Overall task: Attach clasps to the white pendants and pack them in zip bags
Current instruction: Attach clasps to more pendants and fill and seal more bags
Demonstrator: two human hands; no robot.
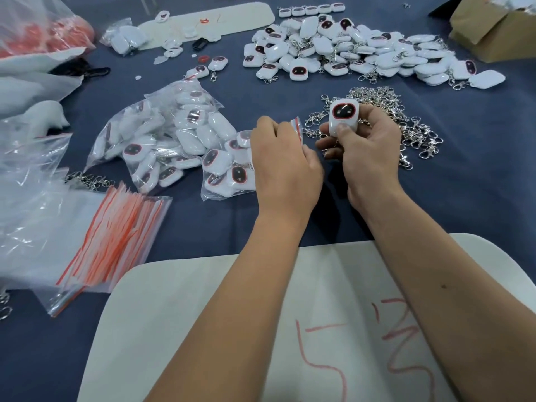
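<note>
Right hand: your right hand [368, 146] gripped one white pendant [343, 117] by its side edges, thumb on the lower front, dark face toward you, just above the near edge of the loose clasps [406, 123].
Left hand: your left hand [282, 161] was curled, pinching a small zip bag [297, 126] by its red-striped mouth; the hands sat close together, not touching.
Clasp on held pendant: hidden behind your fingers; I could not tell whether one hung from it.
Step, as judged: you looked set to feed the pendant into the bag mouth.
Handling, pendant: probably light, hard, glossy plastic, so likely slippery; the edge grip you had seemed the safest hold and kept the face free of smears.
Handling, bag: thin, limp film; it would need both lips held apart at the zip strip or the mouth would collapse.
Stock: unpacked pendants [371, 53] heaped far right on the blue worktop [203, 224]; filled bags [168, 140] lay left of your hands; spare zip bags [116, 236] stacked near left.
Risk: a dangling clasp could snag on the bag lip.
</note>
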